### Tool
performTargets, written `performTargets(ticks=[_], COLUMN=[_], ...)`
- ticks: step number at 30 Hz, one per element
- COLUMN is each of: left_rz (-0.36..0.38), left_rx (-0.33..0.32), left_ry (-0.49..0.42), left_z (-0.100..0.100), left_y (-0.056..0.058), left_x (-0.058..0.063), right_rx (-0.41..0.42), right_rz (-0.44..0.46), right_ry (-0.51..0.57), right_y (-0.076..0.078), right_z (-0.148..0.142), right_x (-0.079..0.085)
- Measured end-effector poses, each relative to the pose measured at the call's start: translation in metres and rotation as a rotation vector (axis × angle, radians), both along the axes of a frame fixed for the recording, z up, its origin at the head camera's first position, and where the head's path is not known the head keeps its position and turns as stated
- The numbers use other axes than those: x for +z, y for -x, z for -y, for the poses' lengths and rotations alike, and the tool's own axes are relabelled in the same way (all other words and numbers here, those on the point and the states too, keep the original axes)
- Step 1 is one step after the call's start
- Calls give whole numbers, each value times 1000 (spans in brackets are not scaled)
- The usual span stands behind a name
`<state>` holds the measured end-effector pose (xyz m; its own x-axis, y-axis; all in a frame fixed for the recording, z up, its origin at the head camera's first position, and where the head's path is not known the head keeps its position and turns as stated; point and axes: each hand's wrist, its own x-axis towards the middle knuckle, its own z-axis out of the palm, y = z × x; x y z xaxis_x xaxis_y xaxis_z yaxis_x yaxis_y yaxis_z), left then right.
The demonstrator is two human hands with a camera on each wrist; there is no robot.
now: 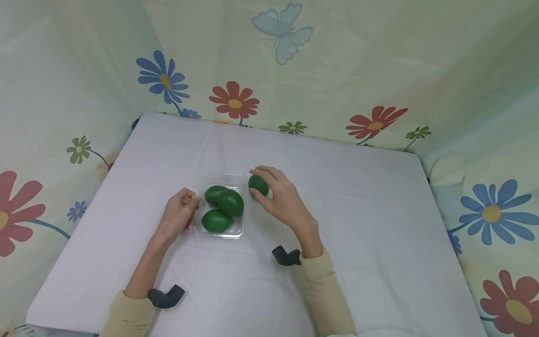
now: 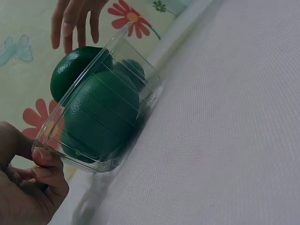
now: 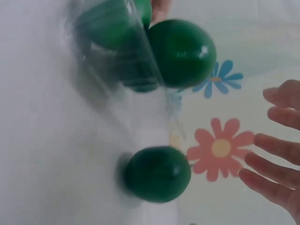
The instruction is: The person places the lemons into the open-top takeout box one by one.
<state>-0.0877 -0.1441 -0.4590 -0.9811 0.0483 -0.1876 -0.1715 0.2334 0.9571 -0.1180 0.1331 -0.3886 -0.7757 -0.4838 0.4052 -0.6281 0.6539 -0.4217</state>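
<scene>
A clear plastic box (image 1: pixel 223 235) holds several dark green, smooth, egg-shaped fruits; one fruit (image 1: pixel 230 202) lies on top of the others. My left hand (image 1: pixel 180 213) pinches the box's left rim, and the left wrist view shows that thumb and fingertip on the plastic edge (image 2: pixel 43 136). Another green fruit (image 3: pixel 158 174) lies on the table, just right of the box. My right hand (image 1: pixel 283 196) hovers by this fruit with fingers spread and thumb apart. In the right wrist view a gap shows between its fingertips (image 3: pixel 248 173) and the fruit.
A white cloth covers the table (image 1: pixel 370 224). Dark curved wrist devices (image 1: pixel 166 296) sit at both sleeve cuffs. Behind the table hangs a pale curtain (image 1: pixel 337 56) printed with flowers and a butterfly.
</scene>
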Motion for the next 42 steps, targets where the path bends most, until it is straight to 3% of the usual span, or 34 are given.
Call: performTargets(ticks=[5,9,17,21,25,33,42], left_rz=[1,17,23,18,18,10,-28], left_rx=[-2,-2,-11,-15,-13,-3,-6], left_ry=[9,4,-8,-2,2,-11,-25], left_z=[1,0,-6,-6,-5,2,2], left_y=[0,-1,-10,-12,-10,-1,0], left_x=[0,3,33,38,33,-1,-4], right_rx=[-76,-112,-200,-215,-204,-197,-168], right_rz=[69,176,282,296,292,298,192], right_ry=[-36,-70,-173,-173,-151,-107,-50], right_y=[10,15,22,24,27,27,25], right_z=[-10,-9,2,4,4,3,1], right_x=[-11,-22,-45,-54,-61,-64,-52])
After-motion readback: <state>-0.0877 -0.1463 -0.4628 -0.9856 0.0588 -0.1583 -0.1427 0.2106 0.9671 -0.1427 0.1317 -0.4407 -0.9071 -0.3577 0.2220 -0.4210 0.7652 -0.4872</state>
